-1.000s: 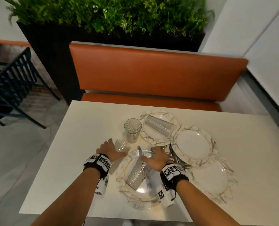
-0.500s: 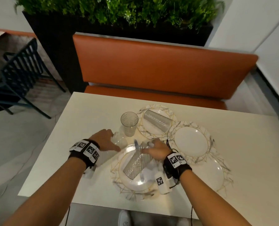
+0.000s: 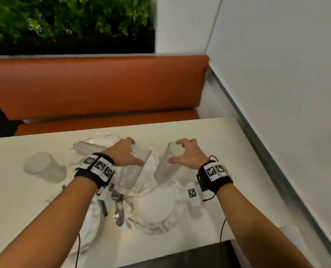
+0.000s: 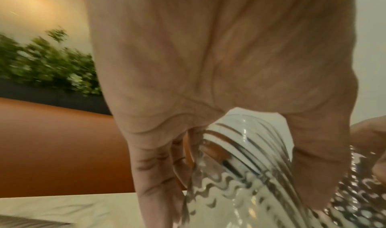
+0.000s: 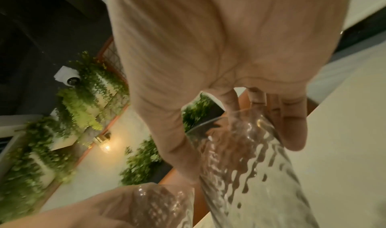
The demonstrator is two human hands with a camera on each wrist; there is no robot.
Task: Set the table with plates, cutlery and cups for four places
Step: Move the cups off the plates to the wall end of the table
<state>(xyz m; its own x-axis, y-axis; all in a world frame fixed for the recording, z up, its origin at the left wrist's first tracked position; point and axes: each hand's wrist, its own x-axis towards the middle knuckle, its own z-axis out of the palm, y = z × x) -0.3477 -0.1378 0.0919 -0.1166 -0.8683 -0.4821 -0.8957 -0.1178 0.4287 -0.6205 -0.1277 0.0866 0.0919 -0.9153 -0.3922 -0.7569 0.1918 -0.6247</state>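
Observation:
My left hand [image 3: 136,151] grips a clear textured glass [image 3: 129,172] from above, tilted over the plates. Close to its right, my right hand [image 3: 175,151] holds a second clear glass [image 3: 166,168] by the rim end, also tilted. In the left wrist view the fingers [image 4: 154,173] curl round the ribbed glass [image 4: 240,157]; in the right wrist view the fingers [image 5: 292,129] wrap the other glass [image 5: 250,162]. A third glass [image 3: 42,167] stands at the left, and one more glass [image 3: 91,147] lies on a far plate. A marbled plate [image 3: 156,227] lies near me, with a spoon [image 3: 119,213] beside it.
The cream table [image 3: 228,171] ends at a white wall [image 3: 276,93] on the right. An orange bench [image 3: 102,84] runs along the far side, with a planter [image 3: 64,16] behind it. Another plate [image 3: 89,229] lies under my left forearm.
Both hands have picked their glasses up off the table and near plate and carried them right and further away. The view has swung right, toward the wall.

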